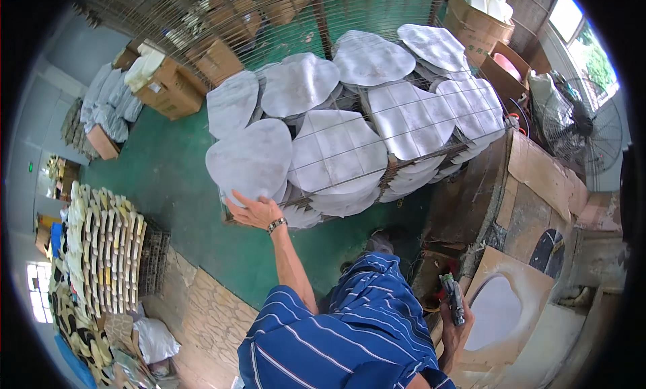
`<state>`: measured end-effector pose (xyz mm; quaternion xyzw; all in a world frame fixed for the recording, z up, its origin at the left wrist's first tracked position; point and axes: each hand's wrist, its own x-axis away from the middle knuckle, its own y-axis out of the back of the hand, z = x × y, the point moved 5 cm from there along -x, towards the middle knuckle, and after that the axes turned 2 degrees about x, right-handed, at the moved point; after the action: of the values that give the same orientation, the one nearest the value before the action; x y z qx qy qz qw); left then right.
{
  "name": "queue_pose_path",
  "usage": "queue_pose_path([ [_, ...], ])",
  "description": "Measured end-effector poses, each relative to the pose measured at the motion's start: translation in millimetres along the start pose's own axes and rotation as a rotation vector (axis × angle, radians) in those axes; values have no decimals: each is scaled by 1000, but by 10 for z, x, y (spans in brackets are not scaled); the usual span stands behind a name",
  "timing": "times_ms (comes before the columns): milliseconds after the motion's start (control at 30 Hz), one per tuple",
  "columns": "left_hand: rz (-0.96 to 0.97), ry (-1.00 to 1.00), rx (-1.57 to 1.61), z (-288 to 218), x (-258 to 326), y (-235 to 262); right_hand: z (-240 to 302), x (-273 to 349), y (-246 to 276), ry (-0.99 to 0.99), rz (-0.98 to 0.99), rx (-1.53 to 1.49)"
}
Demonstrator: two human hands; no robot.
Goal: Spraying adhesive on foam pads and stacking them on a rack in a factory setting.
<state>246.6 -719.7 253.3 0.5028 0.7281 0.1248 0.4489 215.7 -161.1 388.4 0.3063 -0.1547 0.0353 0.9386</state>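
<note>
Our left hand (252, 211) rests flat and open on the nearest white sheet (249, 159), steadying it on the wire rack (431, 157); our right hand (456, 318) is closed around a dark tool (453, 296), held clear beside the cardboard mould (501, 308)

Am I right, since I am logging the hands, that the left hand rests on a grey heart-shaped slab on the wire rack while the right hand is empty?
Not quite. In the head view the right hand is not empty: it grips a dark handheld tool. The left hand does rest on the grey heart-shaped slab on the wire rack.
</note>
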Motion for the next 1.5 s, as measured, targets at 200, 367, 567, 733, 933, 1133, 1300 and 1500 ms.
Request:
queue_pose_path([
  [200, 222, -539, 201, -1077, 306, 50, -119, 267, 114, -82, -99, -187],
  [367, 832, -905, 742, -2337, 1825, -354, -381, 292, 69, -125, -399, -203],
  [567, 1526, -1353, 835, -2865, 3562, -690, -560, 810, 56, -316, -795, -184],
  [733, 1773, -1527, 727, -2101, 4564, -1692, -659, 1217, -56, -448, -1138, -139],
  [933, 2167, -1421, -219, -1301, 5096, -3152, -487, 1330, -89, -536, -1418, -142],
  [1133, 2350, -507, -439, -1246, 5239, -3340, -332, 1081, -207, -603, -1251, -224],
  [1300, 2329, -642, -551, -1502, 5465, -3099, -367, 994, -73, -560, -1383, -136],
  [1500, 2332, -748, -435, -1763, 5671, -2750, -340, 1038, 73, -630, -1436, -122],
])
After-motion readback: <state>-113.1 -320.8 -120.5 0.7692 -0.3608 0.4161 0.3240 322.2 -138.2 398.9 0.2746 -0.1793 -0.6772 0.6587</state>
